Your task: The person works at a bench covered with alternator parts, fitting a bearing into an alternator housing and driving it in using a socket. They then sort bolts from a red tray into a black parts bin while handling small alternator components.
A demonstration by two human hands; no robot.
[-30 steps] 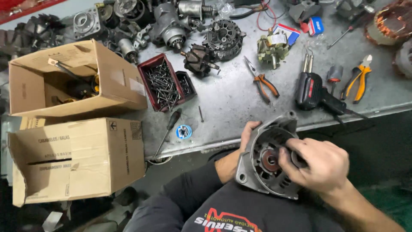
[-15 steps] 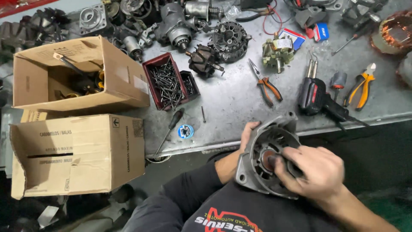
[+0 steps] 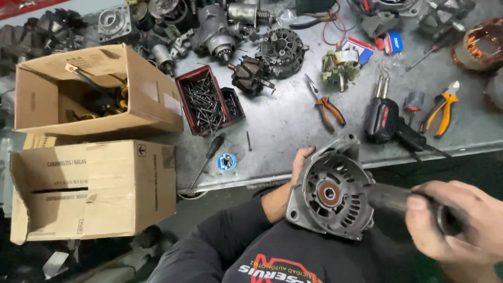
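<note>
Left hand [image 3: 299, 160] grips grey alternator housing [image 3: 330, 189] from behind, below worktop [image 3: 293, 120] front edge. Right hand [image 3: 456, 222] closed round dark cylindrical tool [image 3: 398, 198] against housing. Round blue-white label [image 3: 227, 161] near front edge; brown printed carton [image 3: 94, 186] off worktop's left corner.

Even, cool light falls from overhead onto my bench [image 3: 293, 120], and its grey metal gives back a soft sheen without hard glare. Shadows under the tools are short and faint. Below the bench edge everything drops into dark. My right hand [image 3: 456, 220] is close to the lens, blurred and soft, while the parts on the bench stay fairly sharp. The bench edge bows slightly toward the frame's sides.
</note>
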